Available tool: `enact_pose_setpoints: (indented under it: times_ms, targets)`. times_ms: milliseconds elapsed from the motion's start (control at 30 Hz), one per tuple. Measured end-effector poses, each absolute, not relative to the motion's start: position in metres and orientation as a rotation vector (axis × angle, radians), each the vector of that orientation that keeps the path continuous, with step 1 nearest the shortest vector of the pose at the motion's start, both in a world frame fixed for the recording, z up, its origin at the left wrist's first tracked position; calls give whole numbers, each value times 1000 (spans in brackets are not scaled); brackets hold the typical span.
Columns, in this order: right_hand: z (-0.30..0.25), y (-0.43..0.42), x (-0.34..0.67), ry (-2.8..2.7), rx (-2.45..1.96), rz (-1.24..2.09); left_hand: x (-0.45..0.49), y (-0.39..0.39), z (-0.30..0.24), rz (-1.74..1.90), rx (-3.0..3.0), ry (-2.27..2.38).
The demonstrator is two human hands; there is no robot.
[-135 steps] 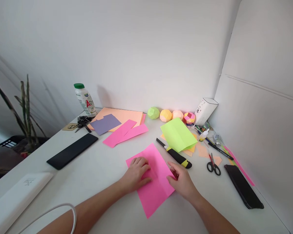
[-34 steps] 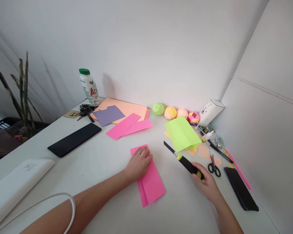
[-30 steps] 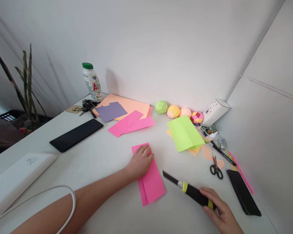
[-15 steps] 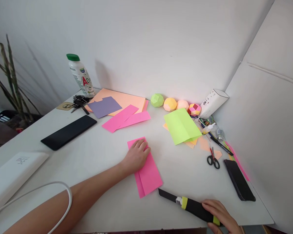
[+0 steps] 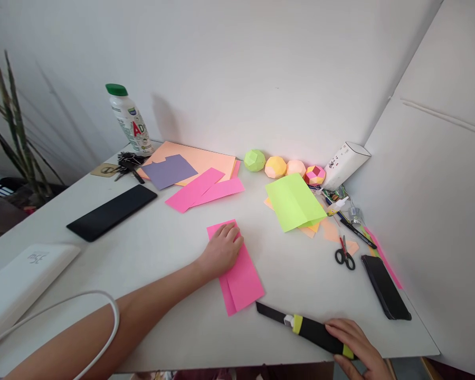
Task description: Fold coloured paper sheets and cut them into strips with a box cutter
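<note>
My left hand [image 5: 222, 250] lies on a folded bright pink sheet of paper [image 5: 243, 285], its fingers over the upper part and hiding some of it. A crease or layered edge runs along the sheet's lower left. At the table's front edge, my right hand [image 5: 358, 345] grips the rear end of a black and yellow-green utility knife [image 5: 319, 333], thumb below and fingers above. The knife's dark blade [image 5: 269, 312] is out and points left, its tip close to the pink sheet's lower right corner.
Pink strips [image 5: 196, 191] and a purple piece [image 5: 169, 171] lie behind. Green paper [image 5: 295, 203], paper polyhedra [image 5: 254, 160], scissors [image 5: 344, 256] and a black phone-like case [image 5: 386, 287] are to the right. A white power bank [image 5: 27, 285] with a cable [image 5: 113, 322] loops over my left forearm.
The whole view has shifted very slightly. Both hands, the pink sheet and the knife keep nearly the same places.
</note>
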State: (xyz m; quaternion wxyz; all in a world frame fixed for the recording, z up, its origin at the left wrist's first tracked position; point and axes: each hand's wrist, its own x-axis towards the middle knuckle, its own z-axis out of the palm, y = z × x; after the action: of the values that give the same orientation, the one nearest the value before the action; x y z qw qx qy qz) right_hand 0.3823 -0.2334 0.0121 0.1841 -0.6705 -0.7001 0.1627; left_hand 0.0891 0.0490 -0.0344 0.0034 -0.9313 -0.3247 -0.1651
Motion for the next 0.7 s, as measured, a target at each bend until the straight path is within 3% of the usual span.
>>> enact_pose_setpoints:
  times_ms: [700]
  targets:
    - [8,-236,367,-1896,-1908,308,93,34,-27,-421,-2887,-1039]
